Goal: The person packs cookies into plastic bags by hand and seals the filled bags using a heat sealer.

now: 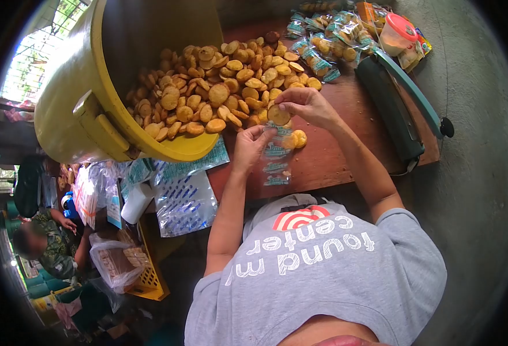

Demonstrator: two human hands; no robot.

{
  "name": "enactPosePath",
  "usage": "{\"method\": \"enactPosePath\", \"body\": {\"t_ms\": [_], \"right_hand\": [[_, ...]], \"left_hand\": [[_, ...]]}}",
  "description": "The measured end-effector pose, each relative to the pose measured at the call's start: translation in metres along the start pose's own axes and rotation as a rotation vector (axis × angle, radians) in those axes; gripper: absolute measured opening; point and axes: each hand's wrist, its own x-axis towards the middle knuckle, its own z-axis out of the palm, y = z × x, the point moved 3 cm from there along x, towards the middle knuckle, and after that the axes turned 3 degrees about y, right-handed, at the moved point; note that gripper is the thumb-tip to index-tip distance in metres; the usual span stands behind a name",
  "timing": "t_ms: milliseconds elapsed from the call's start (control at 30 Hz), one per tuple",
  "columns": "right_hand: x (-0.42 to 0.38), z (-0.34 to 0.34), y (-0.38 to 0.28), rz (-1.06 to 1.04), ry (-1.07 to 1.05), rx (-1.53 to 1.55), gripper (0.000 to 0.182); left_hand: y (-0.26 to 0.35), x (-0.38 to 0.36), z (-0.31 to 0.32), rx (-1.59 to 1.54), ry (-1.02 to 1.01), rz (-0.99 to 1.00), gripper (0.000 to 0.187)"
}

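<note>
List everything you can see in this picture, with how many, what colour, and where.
Round baked biscuits: many, golden brown, piled on the table from the tub.
Tipped plastic tub: one, yellow, upper left.
Wooden table: one, reddish brown, centre.
Filled biscuit packets: several, clear with blue print, top.
Lidded plastic cup: one, red lid, top right.
Heat sealer: one, dark green, right.
Another person: one, lower left.
Left hand: holds a clear printed packet.
Right hand: holds one biscuit.

A small home-style snack-packing workshop: a tipped yellow tub (87, 86) spills biscuits (219, 86) onto a wooden worktop (346, 150), with filled packets (323, 46) and a heat sealer (392, 109) at the far right.
</note>
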Motion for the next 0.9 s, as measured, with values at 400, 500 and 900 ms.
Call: {"method": "enactPosePath", "body": {"t_ms": [400, 500, 900], "right_hand": [[-0.014, 0.023, -0.014, -0.007, -0.376, -0.687, 0.031], [-0.013, 0.030, 0.001, -0.103, -0.332, -0.630, 0.027], [0.034, 0.005, 0.047, -0.336, 0.243, -0.869, 0.017]], "left_hand": [[0.008, -0.004, 0.011, -0.313, -0.161, -0.303, 0.034], [0.006, -0.014, 0.004, -0.212, -0.218, -0.330, 0.033], [0.006, -0.014, -0.015, -0.104, -0.132, -0.219, 0.035]]}}
